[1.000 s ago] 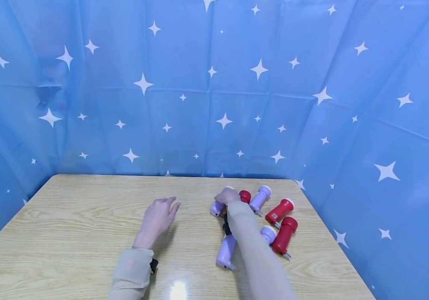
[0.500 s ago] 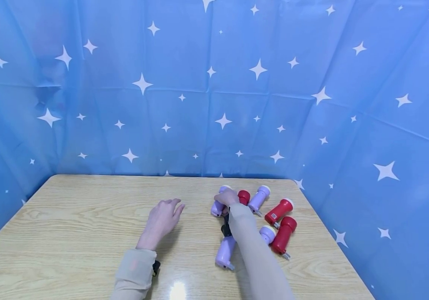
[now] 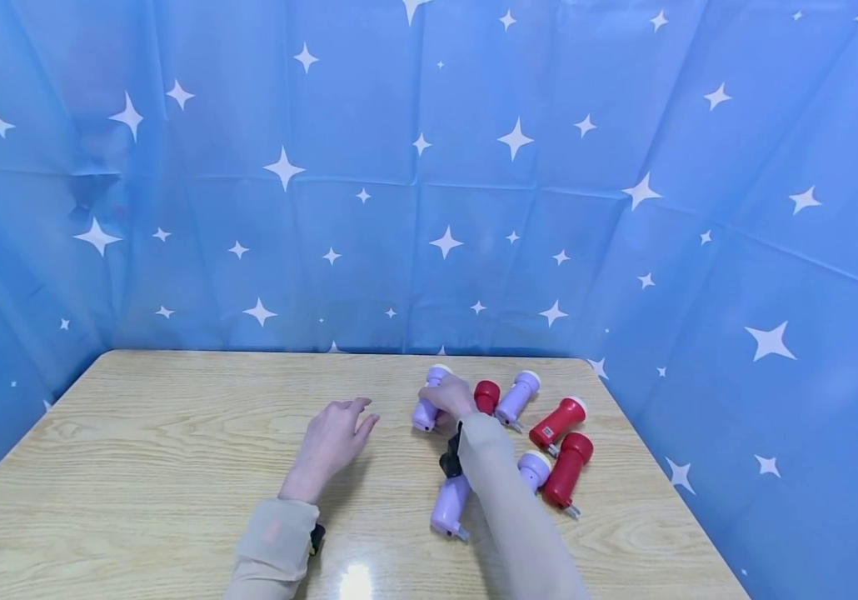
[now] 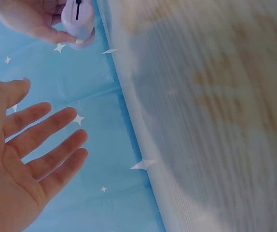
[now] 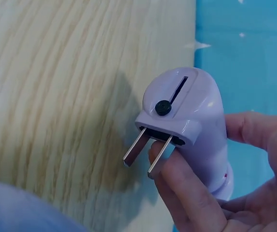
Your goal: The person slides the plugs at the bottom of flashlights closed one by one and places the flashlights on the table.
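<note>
A purple flashlight (image 5: 206, 130) with two metal plug prongs and a black slider on its end is gripped in my right hand (image 3: 450, 396), thumb on one side and fingers on the other. In the left wrist view, that same flashlight (image 4: 78, 21) shows at the top edge. My left hand (image 3: 331, 442) hovers left of it over the table, fingers spread and holding nothing; its palm (image 4: 13, 179) faces the left wrist camera. Below my right wrist lies another purple flashlight (image 3: 450, 507), partly covered by the wrist camera.
Right of my right hand lie a red flashlight (image 3: 486, 396), a purple one (image 3: 519, 397), two more red ones (image 3: 559, 422) and a purple one (image 3: 534, 468) partly behind my sleeve. A starry blue curtain (image 3: 369, 275) stands behind the wooden table (image 3: 137, 467).
My right hand has lifted the purple flashlight slightly and moved it a little left. My left hand has drifted right, towards it.
</note>
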Demonstrator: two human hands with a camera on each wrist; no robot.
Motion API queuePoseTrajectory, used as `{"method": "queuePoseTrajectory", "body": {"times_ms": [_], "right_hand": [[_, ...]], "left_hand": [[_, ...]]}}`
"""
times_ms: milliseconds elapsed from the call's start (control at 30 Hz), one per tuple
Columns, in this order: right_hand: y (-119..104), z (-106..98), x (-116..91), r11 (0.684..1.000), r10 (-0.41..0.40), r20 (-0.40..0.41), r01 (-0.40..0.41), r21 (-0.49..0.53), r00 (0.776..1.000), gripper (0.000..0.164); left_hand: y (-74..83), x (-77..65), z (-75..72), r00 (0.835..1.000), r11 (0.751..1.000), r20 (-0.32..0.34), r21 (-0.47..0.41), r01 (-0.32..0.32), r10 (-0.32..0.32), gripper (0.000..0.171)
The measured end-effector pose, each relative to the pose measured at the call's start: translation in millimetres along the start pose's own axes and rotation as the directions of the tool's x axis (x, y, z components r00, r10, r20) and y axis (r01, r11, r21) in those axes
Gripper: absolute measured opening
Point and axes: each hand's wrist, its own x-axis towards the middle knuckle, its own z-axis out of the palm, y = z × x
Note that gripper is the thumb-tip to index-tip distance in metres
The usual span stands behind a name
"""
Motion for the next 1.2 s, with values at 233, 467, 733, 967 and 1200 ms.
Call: {"method": "queuePoseTrajectory", "body": {"times_ms": [233,467,733,967,1200], "right_hand": [[-5.4,1.0,-8.0,0.999,-0.012,-0.018,0.013,0.030,1.000,0.039],[-9.8,0.8,-17.9,0.997,-0.056,-0.022,0.058,0.057,0.998,0.040],[-15.2,1.3,-29.2,0.991,-0.102,-0.023,0.104,0.088,0.995,0.041],[-17.2,3.8,-32.8,0.988,-0.108,-0.009,0.109,0.112,0.994,0.041],[-22.4,3.3,-41.4,0.987,-0.122,-0.007,0.122,0.105,0.993,0.041]], "left_hand": [[5.5,1.1,3.2,0.999,0.999,-0.010,0.008,-0.040,0.040,0.039],[11.0,1.0,7.3,0.997,0.997,-0.015,0.008,-0.072,0.072,0.045],[17.8,1.9,13.5,0.990,0.991,-0.036,0.037,-0.131,0.133,0.052],[21.5,1.4,17.9,0.988,0.985,-0.038,0.092,-0.144,0.148,0.054],[27.1,0.0,17.4,0.978,0.975,-0.095,0.146,-0.170,0.185,0.057]]}}
